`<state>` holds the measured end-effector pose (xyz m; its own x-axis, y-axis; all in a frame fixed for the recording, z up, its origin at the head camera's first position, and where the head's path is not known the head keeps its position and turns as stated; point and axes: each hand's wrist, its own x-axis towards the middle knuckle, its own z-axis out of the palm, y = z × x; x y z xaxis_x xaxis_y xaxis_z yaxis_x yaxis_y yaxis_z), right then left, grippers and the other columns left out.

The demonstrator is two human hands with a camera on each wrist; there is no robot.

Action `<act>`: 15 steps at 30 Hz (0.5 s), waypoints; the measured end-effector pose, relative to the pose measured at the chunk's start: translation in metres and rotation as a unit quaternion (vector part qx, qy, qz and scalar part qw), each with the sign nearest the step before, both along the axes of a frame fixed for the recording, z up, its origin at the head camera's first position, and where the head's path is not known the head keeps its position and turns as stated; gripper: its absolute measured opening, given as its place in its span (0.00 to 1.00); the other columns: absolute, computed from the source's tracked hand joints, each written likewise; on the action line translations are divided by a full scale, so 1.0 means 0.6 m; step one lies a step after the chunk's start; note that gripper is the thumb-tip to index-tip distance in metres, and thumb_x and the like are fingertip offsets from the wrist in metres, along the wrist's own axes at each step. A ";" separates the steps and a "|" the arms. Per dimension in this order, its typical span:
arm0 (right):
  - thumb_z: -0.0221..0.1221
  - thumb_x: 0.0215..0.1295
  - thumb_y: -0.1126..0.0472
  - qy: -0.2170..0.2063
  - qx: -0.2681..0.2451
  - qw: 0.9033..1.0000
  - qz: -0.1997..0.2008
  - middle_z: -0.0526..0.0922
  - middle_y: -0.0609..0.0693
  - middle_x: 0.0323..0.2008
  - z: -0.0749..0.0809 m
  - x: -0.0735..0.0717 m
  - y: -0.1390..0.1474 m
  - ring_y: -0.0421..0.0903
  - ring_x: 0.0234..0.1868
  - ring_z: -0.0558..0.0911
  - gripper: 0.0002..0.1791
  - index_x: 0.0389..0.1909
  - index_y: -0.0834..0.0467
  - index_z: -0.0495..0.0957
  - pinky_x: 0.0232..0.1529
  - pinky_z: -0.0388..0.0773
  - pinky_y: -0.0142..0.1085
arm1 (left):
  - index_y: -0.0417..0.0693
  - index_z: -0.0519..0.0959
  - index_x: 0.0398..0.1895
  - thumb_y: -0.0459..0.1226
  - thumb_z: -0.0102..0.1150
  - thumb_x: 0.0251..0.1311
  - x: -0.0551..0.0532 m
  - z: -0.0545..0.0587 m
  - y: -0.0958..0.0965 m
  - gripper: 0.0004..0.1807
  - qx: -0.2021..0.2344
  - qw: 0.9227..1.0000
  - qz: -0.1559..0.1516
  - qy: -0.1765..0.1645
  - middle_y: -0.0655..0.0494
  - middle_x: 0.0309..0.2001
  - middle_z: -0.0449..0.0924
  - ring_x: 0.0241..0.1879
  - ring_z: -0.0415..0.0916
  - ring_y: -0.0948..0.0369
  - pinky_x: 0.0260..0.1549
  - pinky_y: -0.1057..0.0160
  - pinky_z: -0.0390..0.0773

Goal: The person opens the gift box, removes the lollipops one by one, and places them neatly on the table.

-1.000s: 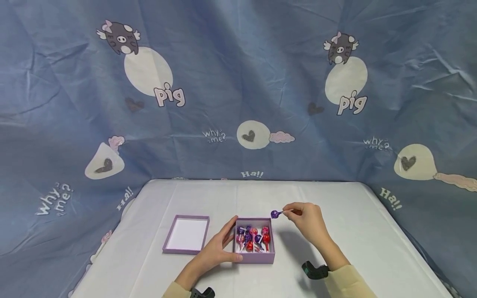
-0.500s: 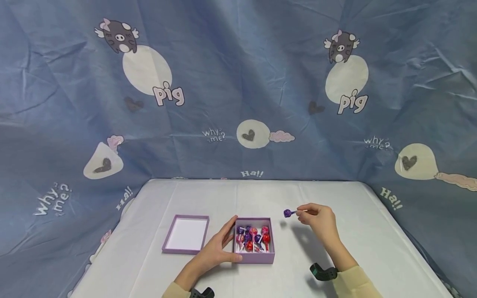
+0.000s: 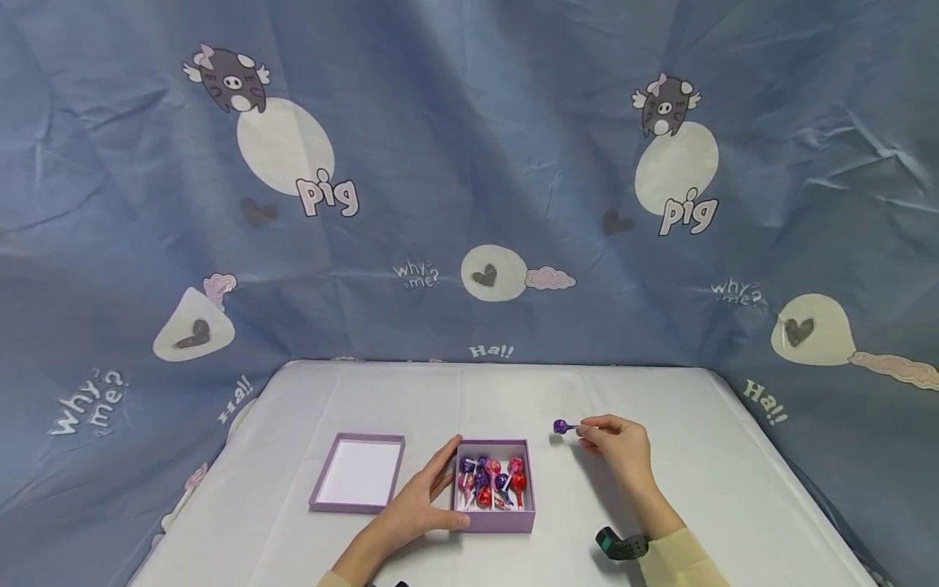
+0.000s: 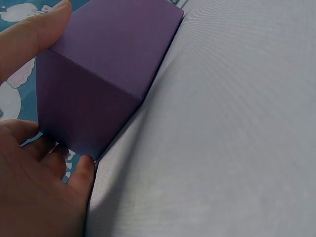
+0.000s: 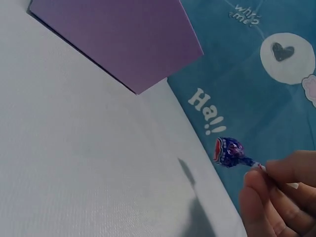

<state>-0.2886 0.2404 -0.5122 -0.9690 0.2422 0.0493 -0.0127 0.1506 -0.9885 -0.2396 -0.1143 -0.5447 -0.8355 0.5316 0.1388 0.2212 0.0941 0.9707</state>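
A purple box without its lid stands on the white table, with several wrapped lollipops in red, pink and purple inside. My left hand grips its left side, the thumb at the near corner and the fingers toward the far one. That same grip shows in the left wrist view, thumb on one wall of the box. Right of the box, my right hand pinches the stick of a purple lollipop between thumb and fingertips. The wrapped head points left, just above the table.
The purple lid lies inside up to the left of the box. White cloth covers the table, and a blue printed curtain hangs behind it. A dark wrist camera sits on my right wrist.
My right hand has carried the lollipop rightward, away from the box, and then lower toward the table. My left hand keeps its hold on the box. The head view has shifted slightly.
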 end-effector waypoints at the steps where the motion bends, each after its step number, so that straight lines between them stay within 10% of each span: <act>1: 0.70 0.60 0.68 0.001 0.003 1.000 -0.003 0.88 0.60 0.31 -0.003 -0.001 -0.003 0.48 0.29 0.88 0.09 0.38 0.70 0.85 0.31 0.88 0.34 | 0.67 0.44 0.81 0.38 0.77 0.52 0.002 0.000 -0.002 0.61 0.002 1.000 -0.001 -0.001 0.52 0.82 0.36 0.78 0.38 0.56 0.74 0.60 0.53; 15: 0.73 0.52 0.67 -0.012 0.110 0.993 -0.037 0.86 0.52 0.22 -0.020 -0.008 -0.009 0.46 0.22 0.84 0.06 0.26 0.63 0.84 0.22 0.82 0.30 | 0.67 0.44 0.81 0.37 0.78 0.51 0.001 0.001 -0.001 0.62 0.005 1.000 -0.001 -0.002 0.51 0.82 0.35 0.78 0.38 0.57 0.74 0.59 0.52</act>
